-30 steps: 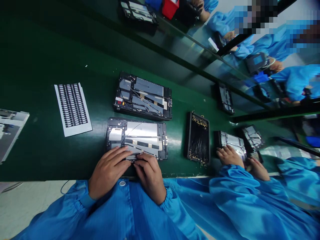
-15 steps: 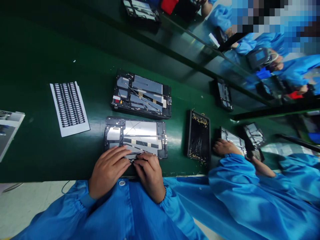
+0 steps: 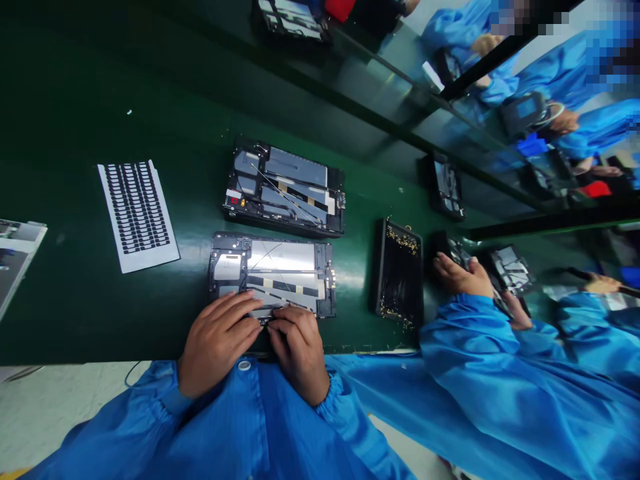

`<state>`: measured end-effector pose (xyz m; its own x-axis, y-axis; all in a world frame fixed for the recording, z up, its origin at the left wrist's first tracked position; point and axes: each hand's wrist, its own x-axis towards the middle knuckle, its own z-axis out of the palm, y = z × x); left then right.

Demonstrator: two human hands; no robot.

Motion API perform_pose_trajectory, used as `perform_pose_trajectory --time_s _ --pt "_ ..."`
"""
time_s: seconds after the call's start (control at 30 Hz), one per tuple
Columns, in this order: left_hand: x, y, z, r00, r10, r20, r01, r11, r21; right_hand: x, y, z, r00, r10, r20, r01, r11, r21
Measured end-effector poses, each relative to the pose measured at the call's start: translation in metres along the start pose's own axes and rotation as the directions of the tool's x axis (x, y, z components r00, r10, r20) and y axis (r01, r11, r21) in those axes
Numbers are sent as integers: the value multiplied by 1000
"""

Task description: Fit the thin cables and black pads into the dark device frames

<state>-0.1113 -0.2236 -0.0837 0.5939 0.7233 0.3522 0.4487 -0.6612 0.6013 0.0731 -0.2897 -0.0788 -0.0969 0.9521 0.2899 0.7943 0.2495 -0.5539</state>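
Observation:
In front of me lies an opened tablet (image 3: 280,257), its grey battery plates, black frame and thin cables facing up. My left hand (image 3: 219,343) reaches over its near edge, fingers extended close together and fingertips on the frame. Just to the right, my right hand (image 3: 301,350) has its fingers bent and pinched at that same edge. The two hands' fingertips almost meet there. Whatever small part lies under them is hidden. Behind this tablet sits a stack of opened tablets (image 3: 295,175), with a small red mark on the left of the top one.
A white sheet of black stickers (image 3: 150,257) lies at left. A black tray (image 3: 401,277) of thin cables with gold ends stands at right. Beyond it, a co-worker's hand (image 3: 465,277) works at another device. Dark rails (image 3: 345,100) cross the back, and a grey panel (image 3: 20,260) lies far left.
My hands stay almost still at the tablet's near edge. At right, the co-worker's hand has turned and lifted along with the device there. The view has shifted slightly.

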Motion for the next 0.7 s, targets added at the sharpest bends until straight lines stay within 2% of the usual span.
perform_pose_trajectory --time_s 0.7 --pt "1 0 1 1000 -5 -21 5 1000 11 1 -3 0 1000 -28 -4 28 999 -23"
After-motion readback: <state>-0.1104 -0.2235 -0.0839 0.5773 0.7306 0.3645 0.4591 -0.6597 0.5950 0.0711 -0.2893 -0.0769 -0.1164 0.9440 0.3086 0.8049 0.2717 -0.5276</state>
